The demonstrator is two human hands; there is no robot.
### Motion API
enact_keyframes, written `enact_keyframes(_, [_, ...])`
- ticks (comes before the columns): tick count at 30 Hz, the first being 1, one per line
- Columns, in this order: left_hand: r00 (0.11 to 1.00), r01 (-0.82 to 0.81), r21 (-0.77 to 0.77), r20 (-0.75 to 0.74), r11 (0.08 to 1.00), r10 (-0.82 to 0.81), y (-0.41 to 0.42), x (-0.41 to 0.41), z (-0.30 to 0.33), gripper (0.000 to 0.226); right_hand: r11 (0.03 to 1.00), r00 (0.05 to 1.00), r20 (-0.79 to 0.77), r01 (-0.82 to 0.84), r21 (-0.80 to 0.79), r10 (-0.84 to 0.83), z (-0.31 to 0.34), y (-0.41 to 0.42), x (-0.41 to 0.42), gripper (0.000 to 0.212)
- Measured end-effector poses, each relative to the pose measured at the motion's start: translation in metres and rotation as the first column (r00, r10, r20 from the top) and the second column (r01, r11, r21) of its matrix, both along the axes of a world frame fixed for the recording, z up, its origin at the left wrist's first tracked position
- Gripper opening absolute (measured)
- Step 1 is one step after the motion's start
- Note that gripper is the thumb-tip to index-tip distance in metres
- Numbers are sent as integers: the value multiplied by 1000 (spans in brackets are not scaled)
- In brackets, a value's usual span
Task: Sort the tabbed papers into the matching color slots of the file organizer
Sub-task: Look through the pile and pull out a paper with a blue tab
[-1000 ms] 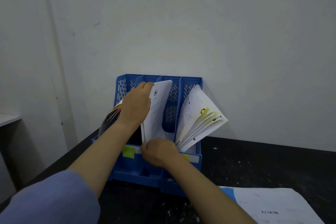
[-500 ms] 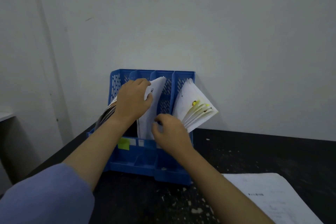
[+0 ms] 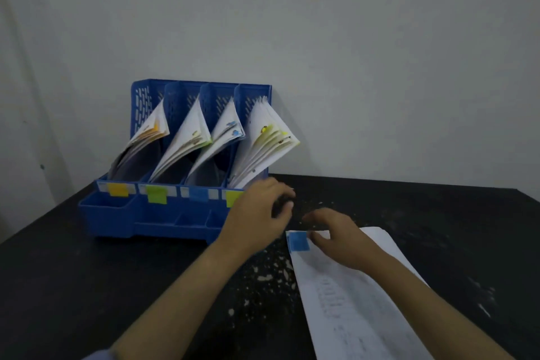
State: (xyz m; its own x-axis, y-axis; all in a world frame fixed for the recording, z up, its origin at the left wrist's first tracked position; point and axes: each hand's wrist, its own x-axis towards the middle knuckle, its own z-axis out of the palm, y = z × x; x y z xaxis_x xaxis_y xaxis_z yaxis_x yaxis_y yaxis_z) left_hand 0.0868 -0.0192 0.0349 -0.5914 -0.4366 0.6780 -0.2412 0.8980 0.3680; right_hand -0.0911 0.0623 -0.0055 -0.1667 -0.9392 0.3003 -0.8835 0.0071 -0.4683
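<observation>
While the black tabletop point(image 3: 87, 286) fills the lower frame, the blue file organizer point(image 3: 163, 213) stands at centre left, papers leaning in all four slots. At lower right lies a blue-tabbed paper point(image 3: 350, 295), the right hand point(image 3: 339, 234) resting on it with a loose, empty grip; the left hand point(image 3: 257, 216) hovers beside it, fingers relaxed.

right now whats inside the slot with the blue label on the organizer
A leaning bundle of white papers with blue tabs sits in the blue-labelled slot of the file organizer. Their lower ends and the slot floor are hidden.
</observation>
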Motion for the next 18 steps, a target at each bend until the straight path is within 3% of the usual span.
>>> enact_keyframes(4, [988,-74,344,150,936,23,13,-23,-42,34,984,999,-45,33,174,-26,-14,3,-17,48])
enact_keyframes(8, [960,-201,461,266,864,82,15,-33,-62,55,958,983,-128,159,237,-131,-28,0,-19,48])
enact_keyframes(14, [960,-229,520,262,823,101,15,-37,-70,57,980,986,-78,159,118,-151,-42,-1,-13,34])
enact_keyframes(18, [975,-207,574,186,792,120,15,-38,-73,48,990,984,112,141,-21,-138,-41,2,-15,14])
